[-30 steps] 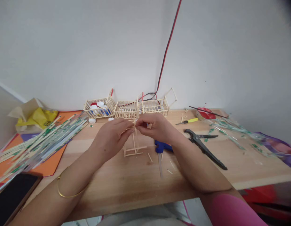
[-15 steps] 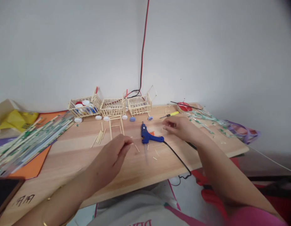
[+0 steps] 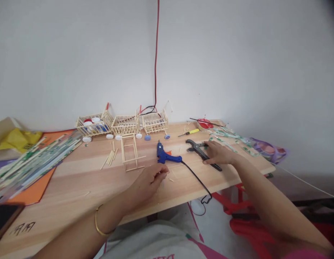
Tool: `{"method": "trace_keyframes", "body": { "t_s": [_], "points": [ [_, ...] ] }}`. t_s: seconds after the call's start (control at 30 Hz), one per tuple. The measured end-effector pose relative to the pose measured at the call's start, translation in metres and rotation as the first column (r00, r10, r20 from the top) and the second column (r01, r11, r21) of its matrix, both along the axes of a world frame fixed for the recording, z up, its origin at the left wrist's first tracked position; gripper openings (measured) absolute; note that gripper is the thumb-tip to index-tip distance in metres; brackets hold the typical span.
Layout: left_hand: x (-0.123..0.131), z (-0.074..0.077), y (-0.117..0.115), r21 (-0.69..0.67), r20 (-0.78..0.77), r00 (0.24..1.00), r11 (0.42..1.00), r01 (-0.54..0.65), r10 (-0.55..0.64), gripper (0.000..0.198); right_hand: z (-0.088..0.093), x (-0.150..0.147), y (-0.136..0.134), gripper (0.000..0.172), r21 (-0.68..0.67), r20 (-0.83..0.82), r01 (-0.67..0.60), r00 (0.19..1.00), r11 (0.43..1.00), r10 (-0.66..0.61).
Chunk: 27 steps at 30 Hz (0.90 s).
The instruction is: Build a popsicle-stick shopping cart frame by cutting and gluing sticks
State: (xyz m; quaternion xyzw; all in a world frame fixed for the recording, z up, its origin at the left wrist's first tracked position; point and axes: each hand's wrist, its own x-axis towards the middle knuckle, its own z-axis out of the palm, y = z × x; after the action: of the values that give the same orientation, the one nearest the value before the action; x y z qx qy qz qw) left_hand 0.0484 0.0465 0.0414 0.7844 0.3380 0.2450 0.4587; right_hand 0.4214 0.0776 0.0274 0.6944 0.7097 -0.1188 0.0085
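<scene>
Black pliers [image 3: 201,153] lie toward the table's [image 3: 70,208] right edge, right hand [image 3: 219,153] draped over the handles, its grip too hidden to call! A full wrap around both handles looks the surest hold, lifting clear of the gun's cord [image 3: 196,176]. Left hand [image 3: 148,180], fingers curled, hovers or rests toward the front edge by the blue glue gun [image 3: 169,158]; can't tell whether it's pinching anything. Beyond, a stick frame [image 3: 134,159]; stick carts [image 3: 126,131] line the back edge.
</scene>
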Motion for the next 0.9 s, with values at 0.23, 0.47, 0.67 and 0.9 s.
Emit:
{"method": "trace_keyframes", "body": {
  "t_s": [0.23,0.47,0.67,0.9],
  "points": [
    [0.002,-0.027,0.002,-0.515,0.332,0.922,0.857,-0.002,0.201,0.016,0.009,-0.036,-0.017,0.059,0.11,0.113,-0.003,0.994,0.994,-0.01],
    [0.001,-0.018,-0.003,-0.635,0.546,0.79,0.752,0.175,0.278,0.019,0.032,-0.111,-0.074,0.049,0.283,-0.327,-0.141,0.916,0.949,0.234],
    [-0.002,-0.016,-0.006,-0.596,0.569,0.776,0.787,0.16,0.274,0.019,0.043,-0.155,-0.086,0.052,0.242,-0.33,-0.278,0.877,0.93,0.348],
    [-0.005,-0.017,-0.006,-0.563,0.533,0.805,0.82,0.105,0.262,0.022,0.046,-0.162,-0.085,0.056,0.245,-0.284,-0.317,0.88,0.916,0.381]
  ]
}}
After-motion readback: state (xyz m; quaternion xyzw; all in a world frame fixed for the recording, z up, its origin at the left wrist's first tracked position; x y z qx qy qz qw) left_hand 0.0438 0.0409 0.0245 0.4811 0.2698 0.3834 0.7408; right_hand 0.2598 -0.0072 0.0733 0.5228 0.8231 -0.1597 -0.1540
